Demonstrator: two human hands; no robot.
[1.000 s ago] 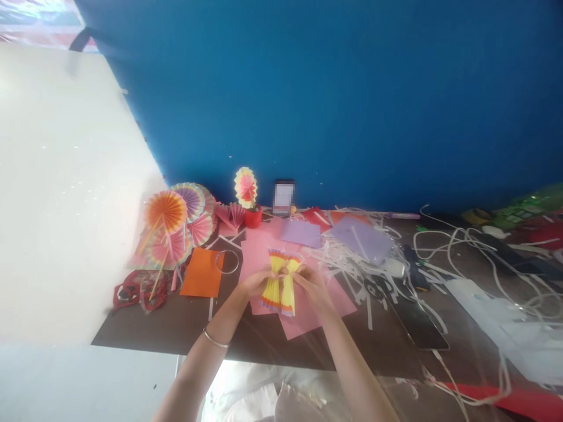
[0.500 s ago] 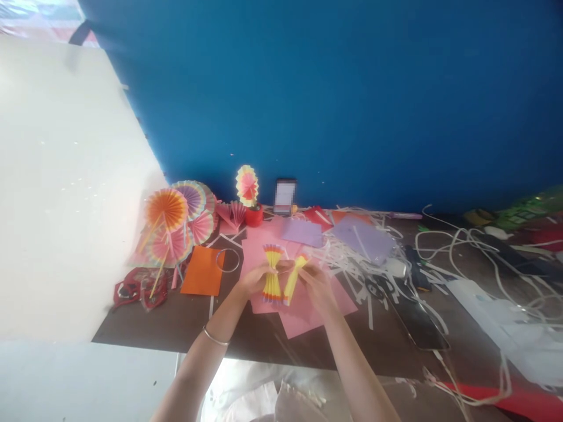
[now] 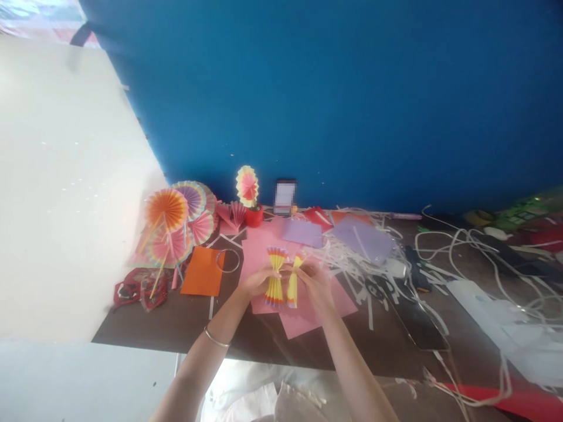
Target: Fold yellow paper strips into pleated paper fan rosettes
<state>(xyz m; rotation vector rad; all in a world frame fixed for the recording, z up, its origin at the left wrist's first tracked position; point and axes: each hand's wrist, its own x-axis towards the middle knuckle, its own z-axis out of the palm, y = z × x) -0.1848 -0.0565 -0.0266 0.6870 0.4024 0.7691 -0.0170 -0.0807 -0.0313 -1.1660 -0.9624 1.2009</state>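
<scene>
My left hand (image 3: 260, 283) pinches, between thumb and fingers, the narrow waist of a bow-shaped, accordion-pleated yellow paper piece with orange and purple bands at its ends (image 3: 275, 287). My right hand (image 3: 317, 286) pinches a slimmer pleated yellow paper piece with orange-edged ends (image 3: 292, 291) near its middle. The two pieces stand upright side by side, a small gap between their lower ends; whether they join behind my fingers I cannot tell. Both are held above overlapping flat pink paper sheets (image 3: 303, 321) on a dark brown table (image 3: 250, 343). A silver metal bangle (image 3: 215, 340) circles my left wrist. Left of the pink sheets lies a rectangular orange paper sheet (image 3: 200, 275), a thin silver ring (image 3: 227, 272) overlapping its right edge. Farther left, round, pleated, multicoloured paper fans (image 3: 166, 210) lean together. Behind my hands, a small red pot (image 3: 254, 217) bears a yellow-and-pink pleated paper rosette (image 3: 247, 184). To the right, a tangled heap of white paper strips (image 3: 345, 258) adjoins a flat purple paper sheet (image 3: 363, 240).
</scene>
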